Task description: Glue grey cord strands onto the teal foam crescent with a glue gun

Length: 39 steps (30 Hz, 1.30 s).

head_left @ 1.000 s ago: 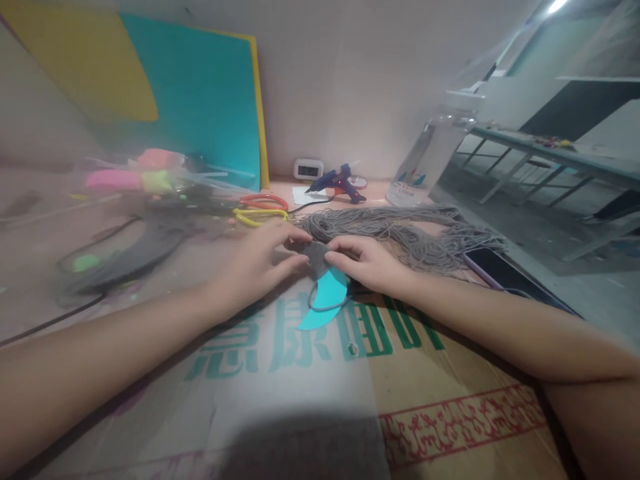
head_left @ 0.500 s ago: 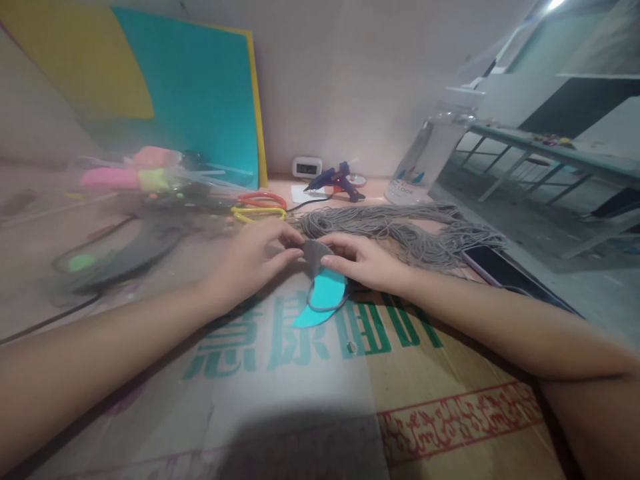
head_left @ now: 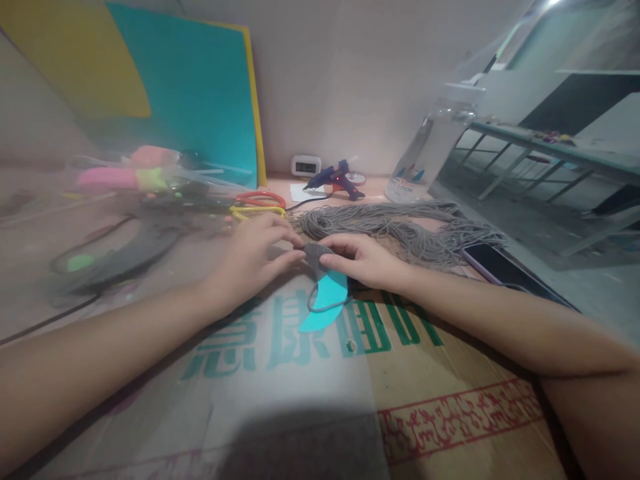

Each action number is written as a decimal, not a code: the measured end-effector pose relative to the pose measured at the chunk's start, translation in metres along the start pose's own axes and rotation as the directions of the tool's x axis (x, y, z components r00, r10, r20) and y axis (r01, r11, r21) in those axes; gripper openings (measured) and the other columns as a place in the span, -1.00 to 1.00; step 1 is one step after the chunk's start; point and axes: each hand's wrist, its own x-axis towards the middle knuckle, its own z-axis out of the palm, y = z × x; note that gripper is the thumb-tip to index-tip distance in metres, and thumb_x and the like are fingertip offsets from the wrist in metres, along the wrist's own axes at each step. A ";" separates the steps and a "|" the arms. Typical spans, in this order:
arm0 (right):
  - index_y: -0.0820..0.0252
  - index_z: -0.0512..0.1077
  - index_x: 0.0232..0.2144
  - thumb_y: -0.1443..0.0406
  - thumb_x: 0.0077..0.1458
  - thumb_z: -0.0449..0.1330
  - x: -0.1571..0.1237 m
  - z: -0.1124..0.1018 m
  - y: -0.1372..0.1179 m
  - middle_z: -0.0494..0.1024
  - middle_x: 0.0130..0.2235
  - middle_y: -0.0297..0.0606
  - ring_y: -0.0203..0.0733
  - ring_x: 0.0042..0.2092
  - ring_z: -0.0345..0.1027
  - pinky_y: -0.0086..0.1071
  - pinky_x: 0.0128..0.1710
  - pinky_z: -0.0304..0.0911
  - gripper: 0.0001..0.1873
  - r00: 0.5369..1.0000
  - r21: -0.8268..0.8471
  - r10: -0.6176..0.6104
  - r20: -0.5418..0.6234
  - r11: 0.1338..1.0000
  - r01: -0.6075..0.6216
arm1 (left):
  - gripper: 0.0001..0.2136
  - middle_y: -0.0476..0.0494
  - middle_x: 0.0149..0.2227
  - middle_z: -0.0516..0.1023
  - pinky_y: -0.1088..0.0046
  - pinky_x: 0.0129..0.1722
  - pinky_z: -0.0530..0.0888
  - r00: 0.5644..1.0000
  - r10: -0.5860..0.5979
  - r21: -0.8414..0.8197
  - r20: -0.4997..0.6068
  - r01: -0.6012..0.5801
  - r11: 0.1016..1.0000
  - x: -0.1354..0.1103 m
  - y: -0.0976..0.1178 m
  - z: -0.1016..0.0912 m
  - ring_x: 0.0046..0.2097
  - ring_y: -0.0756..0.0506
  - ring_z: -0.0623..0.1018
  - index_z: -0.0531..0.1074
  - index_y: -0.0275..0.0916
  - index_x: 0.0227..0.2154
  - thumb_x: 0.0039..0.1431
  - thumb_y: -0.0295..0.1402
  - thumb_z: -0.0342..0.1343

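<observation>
A curved turquoise cutout (head_left: 334,288), crescent-like, has its upper part covered with grey cord (head_left: 315,253). My right hand (head_left: 367,260) pinches this covered part between thumb and fingers. At its left edge, my left hand (head_left: 265,257) has thumb and fingertips close together, touching the cord-covered tip; whether they grip a strand is too small to see. A loose loop of grey cord crosses the bare turquoise part. The cutout's lower point hangs toward the cardboard (head_left: 300,373) beneath.
Behind my hands lies a grey cord bundle (head_left: 400,227). Scissors (head_left: 257,203), a blue glue gun (head_left: 335,179), a small digital clock (head_left: 306,165) and a clear bottle (head_left: 430,153) stand farther back. A phone (head_left: 510,273) lies at right; turquoise sheet (head_left: 200,93) leans at left.
The turquoise cutout has turned slightly, its lower point shifting a little right and down. The cord loop has slackened and changed shape. Both hands stay nearly in place.
</observation>
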 end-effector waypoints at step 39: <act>0.27 0.44 -0.10 0.25 0.16 0.11 -0.001 0.002 -0.002 0.56 -0.26 -0.25 -0.27 -0.30 0.39 -0.39 -0.32 0.30 -0.71 0.999 -0.071 0.039 -0.018 0.997 -0.040 | -0.79 -0.07 -0.25 0.57 0.35 -0.14 0.42 0.901 -0.424 -0.188 0.090 0.433 0.881 0.001 0.000 -0.003 -0.19 -0.12 0.52 0.45 -0.22 -0.29 0.22 -0.21 0.01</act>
